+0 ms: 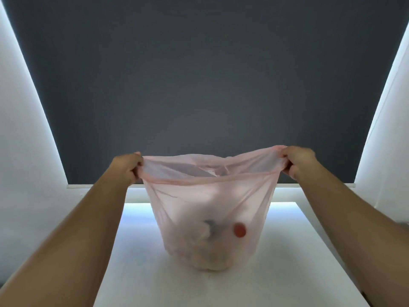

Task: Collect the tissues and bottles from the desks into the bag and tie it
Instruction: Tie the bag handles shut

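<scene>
A thin, see-through pink plastic bag [210, 196] stands on the white desk [287, 262], its mouth stretched wide and held up. My left hand [128, 168] grips the left edge of the rim. My right hand [297, 161] grips the right edge. Through the plastic I see crumpled white tissues [205, 253] piled at the bottom and the red cap of a bottle [240, 229]. The bottle's body is hard to make out behind the film.
A dark grey roller blind [203, 74] covers the window behind the desk, with bright light showing along its sides and under its lower bar [99, 186]. White walls flank it. The desk's right edge runs down toward the lower right corner.
</scene>
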`<action>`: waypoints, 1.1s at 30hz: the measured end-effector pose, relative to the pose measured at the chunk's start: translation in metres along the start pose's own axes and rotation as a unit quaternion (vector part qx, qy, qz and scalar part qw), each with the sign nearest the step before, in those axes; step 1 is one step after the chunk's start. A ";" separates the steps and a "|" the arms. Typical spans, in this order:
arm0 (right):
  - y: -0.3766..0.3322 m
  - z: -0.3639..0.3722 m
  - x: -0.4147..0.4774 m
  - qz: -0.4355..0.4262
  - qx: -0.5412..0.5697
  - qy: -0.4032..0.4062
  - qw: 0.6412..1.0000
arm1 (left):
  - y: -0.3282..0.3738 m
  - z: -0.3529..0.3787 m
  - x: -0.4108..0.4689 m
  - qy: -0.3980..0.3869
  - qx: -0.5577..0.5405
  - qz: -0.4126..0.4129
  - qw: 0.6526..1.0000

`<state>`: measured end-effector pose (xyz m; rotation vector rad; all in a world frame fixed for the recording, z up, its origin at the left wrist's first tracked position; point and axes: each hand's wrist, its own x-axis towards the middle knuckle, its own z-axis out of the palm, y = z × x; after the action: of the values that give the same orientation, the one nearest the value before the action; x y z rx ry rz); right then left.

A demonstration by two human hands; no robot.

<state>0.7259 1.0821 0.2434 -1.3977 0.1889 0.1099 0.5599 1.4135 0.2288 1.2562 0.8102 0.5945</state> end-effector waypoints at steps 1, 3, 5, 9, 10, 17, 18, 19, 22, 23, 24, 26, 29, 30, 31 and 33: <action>-0.001 -0.003 0.001 -0.006 0.008 0.027 1.000 | 0.003 -0.001 0.003 0.035 0.026 0.027 0.999; -0.002 -0.007 0.002 -0.003 0.000 0.049 0.999 | 0.010 -0.002 0.005 0.062 0.084 0.066 0.992; -0.008 -0.008 0.002 0.006 -0.040 0.032 0.999 | 0.020 0.001 0.005 0.029 0.128 0.066 0.989; -0.029 -0.016 0.005 -0.018 -0.093 0.018 0.995 | 0.044 0.006 0.012 0.015 0.245 0.072 0.967; -0.033 -0.023 0.011 -0.033 -0.089 0.024 0.995 | 0.049 0.005 0.012 0.045 0.298 0.095 0.949; -0.030 -0.041 0.034 -0.056 -0.162 0.122 0.978 | 0.050 0.008 0.011 0.032 0.397 0.061 0.915; -0.030 -0.039 0.033 -0.063 -0.166 0.134 0.975 | 0.050 0.009 0.011 0.024 0.383 0.056 0.922; -0.032 -0.035 0.030 -0.089 -0.176 0.151 0.969 | 0.050 0.010 0.010 0.016 0.364 0.053 0.930; -0.036 -0.010 0.005 -0.260 -0.250 0.168 0.918 | 0.051 0.008 0.009 0.001 0.324 0.048 0.945; -0.034 0.005 -0.009 -0.331 -0.258 0.134 0.898 | 0.050 0.007 0.008 0.001 0.315 0.047 0.948; -0.031 0.022 -0.023 -0.389 -0.269 0.081 0.877 | 0.050 0.007 0.007 0.003 0.306 0.047 0.951; -0.014 0.059 -0.047 -0.441 -0.365 -0.060 0.818 | 0.049 0.005 0.004 0.005 0.276 0.051 0.960; 0.026 0.101 -0.073 -0.360 -0.574 -0.222 0.702 | 0.047 0.003 -0.002 -0.001 0.216 0.062 0.974; 0.041 0.110 -0.076 -0.336 -0.623 -0.232 0.667 | 0.045 0.001 -0.002 -0.009 0.192 0.069 0.979; 0.054 0.116 -0.075 -0.323 -0.664 -0.226 0.636 | 0.043 -0.001 -0.004 -0.022 0.171 0.077 0.982; 0.069 0.120 -0.069 -0.330 -0.706 -0.182 0.600 | 0.037 -0.007 -0.007 -0.055 0.164 0.113 0.979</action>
<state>0.6532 1.2146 0.2096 -2.8923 -1.0264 -0.1301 0.5518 1.4210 0.2655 1.6843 0.6962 0.5813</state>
